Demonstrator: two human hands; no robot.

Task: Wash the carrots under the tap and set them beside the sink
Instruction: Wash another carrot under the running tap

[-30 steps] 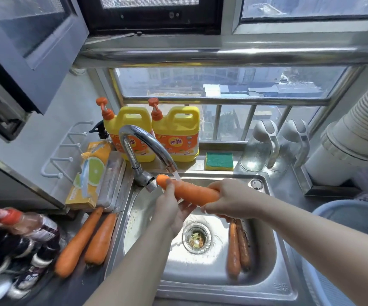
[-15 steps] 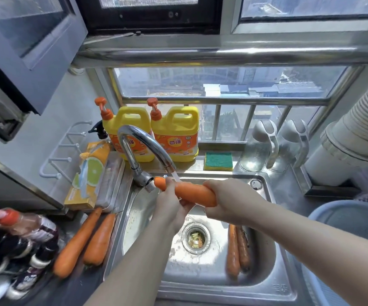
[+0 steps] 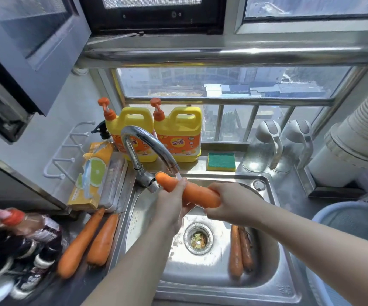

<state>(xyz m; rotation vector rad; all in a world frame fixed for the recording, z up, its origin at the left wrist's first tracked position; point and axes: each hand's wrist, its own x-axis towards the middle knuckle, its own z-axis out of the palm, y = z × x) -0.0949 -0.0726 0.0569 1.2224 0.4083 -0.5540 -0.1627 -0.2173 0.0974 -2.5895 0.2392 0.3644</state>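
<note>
My left hand (image 3: 172, 206) has slid a little to the right along the carrot (image 3: 198, 195), which stays under the tap (image 3: 147, 142), so I judge the rubbing is not finished. This hand wraps the thick part and my right hand (image 3: 229, 202) grips the thin end. Two carrots (image 3: 90, 239) lie left of the sink (image 3: 273, 290), and two more (image 3: 236, 250) wait inside at the right. The tap base stands near my way left.

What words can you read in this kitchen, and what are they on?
"奇强": orange label on the right yellow plastic detergent jug.
Left yellow plastic detergent jug: label half hidden behind the curved metal tap, unreadable.
Yellow box with lime picture, stamp on the steel sink: too blurred to read.
</note>
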